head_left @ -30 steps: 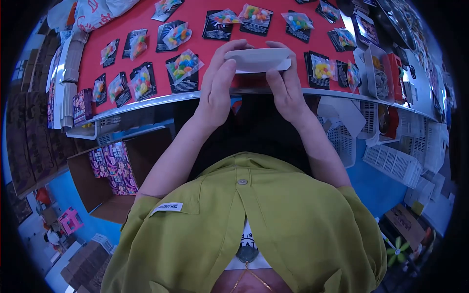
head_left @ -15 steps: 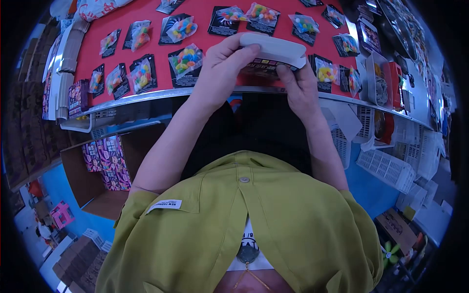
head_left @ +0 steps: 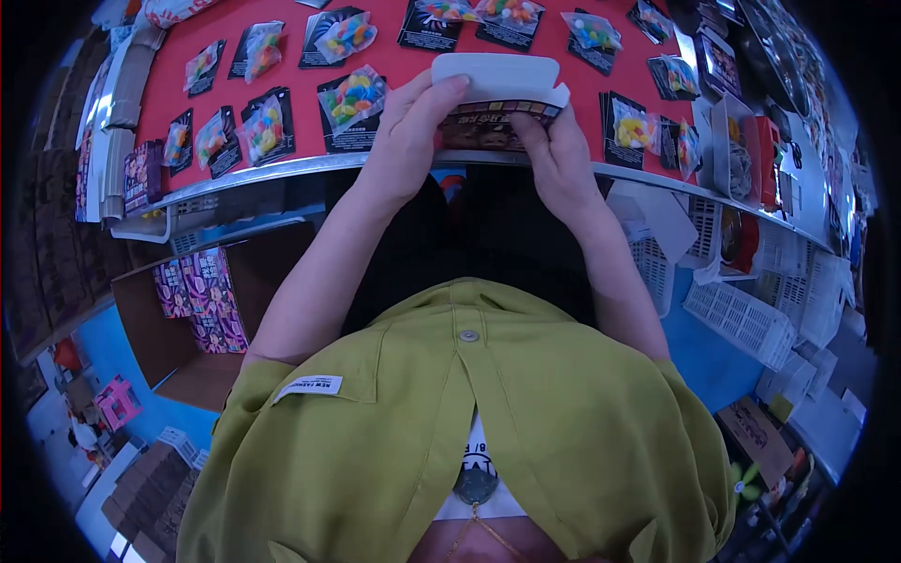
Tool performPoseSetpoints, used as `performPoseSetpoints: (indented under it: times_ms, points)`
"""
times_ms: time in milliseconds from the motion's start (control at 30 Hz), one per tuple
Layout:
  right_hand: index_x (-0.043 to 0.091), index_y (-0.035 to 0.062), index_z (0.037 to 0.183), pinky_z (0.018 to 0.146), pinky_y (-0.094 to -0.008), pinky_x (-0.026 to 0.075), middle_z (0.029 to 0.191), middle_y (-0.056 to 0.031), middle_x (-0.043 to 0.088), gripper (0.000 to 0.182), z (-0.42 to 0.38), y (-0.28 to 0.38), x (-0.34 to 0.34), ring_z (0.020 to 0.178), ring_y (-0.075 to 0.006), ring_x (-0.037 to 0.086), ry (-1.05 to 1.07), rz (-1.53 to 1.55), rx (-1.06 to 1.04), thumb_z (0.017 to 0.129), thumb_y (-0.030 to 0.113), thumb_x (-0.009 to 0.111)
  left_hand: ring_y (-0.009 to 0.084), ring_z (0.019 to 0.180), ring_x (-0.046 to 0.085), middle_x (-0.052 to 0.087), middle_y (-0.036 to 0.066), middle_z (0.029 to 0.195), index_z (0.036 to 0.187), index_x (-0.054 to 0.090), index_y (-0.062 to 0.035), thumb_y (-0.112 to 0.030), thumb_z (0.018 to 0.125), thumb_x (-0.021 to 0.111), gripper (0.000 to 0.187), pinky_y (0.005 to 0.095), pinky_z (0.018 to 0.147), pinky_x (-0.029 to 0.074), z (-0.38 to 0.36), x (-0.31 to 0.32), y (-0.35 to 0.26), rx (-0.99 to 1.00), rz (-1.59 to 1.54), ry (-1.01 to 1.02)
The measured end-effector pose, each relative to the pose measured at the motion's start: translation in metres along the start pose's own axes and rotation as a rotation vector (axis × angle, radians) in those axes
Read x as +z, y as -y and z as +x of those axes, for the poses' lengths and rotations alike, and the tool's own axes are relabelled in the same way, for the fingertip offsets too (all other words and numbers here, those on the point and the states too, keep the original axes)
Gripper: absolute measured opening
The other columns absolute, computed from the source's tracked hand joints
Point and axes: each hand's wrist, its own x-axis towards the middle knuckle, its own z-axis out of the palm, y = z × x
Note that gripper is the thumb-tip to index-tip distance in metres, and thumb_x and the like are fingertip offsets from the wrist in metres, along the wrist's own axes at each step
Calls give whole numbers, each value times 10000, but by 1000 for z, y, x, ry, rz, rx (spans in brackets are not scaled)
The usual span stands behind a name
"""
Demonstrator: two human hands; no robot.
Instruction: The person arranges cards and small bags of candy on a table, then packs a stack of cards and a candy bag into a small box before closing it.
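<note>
Both arms are stretched forward from the green shirt and meet over the near edge of the red-topped desk [head_left: 394, 38]. The left hand [head_left: 405, 136] and the right hand [head_left: 556, 155] are both gripping a small flat cardboard box with a white flap and a dark printed panel [head_left: 497, 98]. The left one has its fingers curled around the box's left end, with the thumb up on the white flap. The right one pinches the lower right corner, fingers tucked under the printed side. The box sits tilted up just above the desk's near edge, roughly at its middle, flap opened toward the far side.

Spread over the desk are loads of clear plastic bags of colourful candy lying on black cards [head_left: 351, 94], running from the left edge to the right edge. A white plastic tray [head_left: 733, 141] stands near the right edge.

Hard to make out: the print on the box is too small and blurry to read, and I can't see what's inside, if anything. The underside of the box is hidden by the fingers. The far edge of the desk is cut off at the top, and the fisheye warps everything at the sides.
</note>
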Motion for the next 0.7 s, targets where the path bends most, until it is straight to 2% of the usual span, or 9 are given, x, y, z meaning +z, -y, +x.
performPoseSetpoints:
  times_ms: [100, 200, 300, 367, 400, 467, 600, 667, 700]
  points:
    - [384, -19, 1208, 836, -382, 469, 1052, -209, 581, 371, 1, 2, 1, 1002, -312, 594, 61, -86, 96, 975, 261, 460, 202, 1037, 518, 544, 124, 1122, 1144, 534, 3, -273, 931, 422, 366, 336, 931, 399, 3, -1, 5, -81, -213, -24]
    - [346, -11, 1257, 880, -380, 445, 1089, -192, 580, 408, 0, 8, -5, 1063, -286, 562, 109, -40, 143, 979, 268, 452, 143, 955, 524, 581, 92, 1021, 1167, 559, -34, -279, 906, 428, 382, 280, 883, 399, -1, 0, 11, 86, 67, -37]
    - [359, -5, 1305, 929, -354, 420, 1136, -145, 579, 434, -5, 11, -15, 1112, -245, 529, 112, 212, 177, 973, 254, 465, 151, 945, 527, 577, 97, 1028, 1190, 546, -40, -268, 891, 428, 393, 284, 877, 403, 1, -6, 13, 32, 23, -33]
    - [454, 13, 1289, 957, -335, 406, 1144, -99, 588, 381, 1, 10, -18, 1126, -210, 513, 18, 570, 100, 956, 194, 490, 162, 989, 533, 578, 101, 1078, 1197, 538, -46, -254, 886, 429, 390, 306, 910, 408, 0, -9, 9, -23, -58, 44]
    - [454, 13, 1289, 957, -335, 406, 1144, -99, 588, 381, 3, 8, -18, 1126, -210, 513, 10, 567, 98, 956, 194, 490, 162, 989, 533, 578, 101, 1078, 1197, 538, -46, -254, 886, 429, 390, 306, 910, 408, 1, -8, 8, -21, -58, 52]
    - [551, -10, 1171, 964, -344, 413, 1126, -118, 591, 272, 7, 7, -19, 1105, -212, 533, 70, 1090, 269, 917, 52, 475, 176, 1044, 552, 587, 98, 1122, 1220, 529, -54, -222, 889, 463, 377, 310, 885, 456, 3, -4, 5, 92, -127, 33]
    - [645, 35, 1045, 946, -313, 423, 1054, -76, 618, 198, 9, 8, -23, 1064, -173, 546, 118, 1032, 347, 861, 85, 589, 221, 1083, 559, 594, 119, 1143, 1206, 547, -27, -124, 900, 501, 324, 338, 899, 467, -2, -9, -1, 207, -145, 51]
    - [654, 33, 1009, 900, -301, 458, 1042, -67, 621, 183, 7, 12, -22, 1017, -176, 570, 30, 929, 282, 833, 46, 602, 223, 965, 631, 631, 104, 1085, 1160, 591, -52, -33, 839, 616, 322, 288, 770, 527, -3, -12, -3, 540, 284, 2]
    - [654, 33, 1009, 900, -301, 458, 1042, -67, 621, 183, 6, 15, -22, 1017, -176, 570, 30, 928, 282, 833, 46, 602, 223, 965, 631, 631, 104, 1085, 1160, 591, -52, -33, 839, 616, 322, 288, 770, 527, -4, -14, -3, 541, 283, 1]
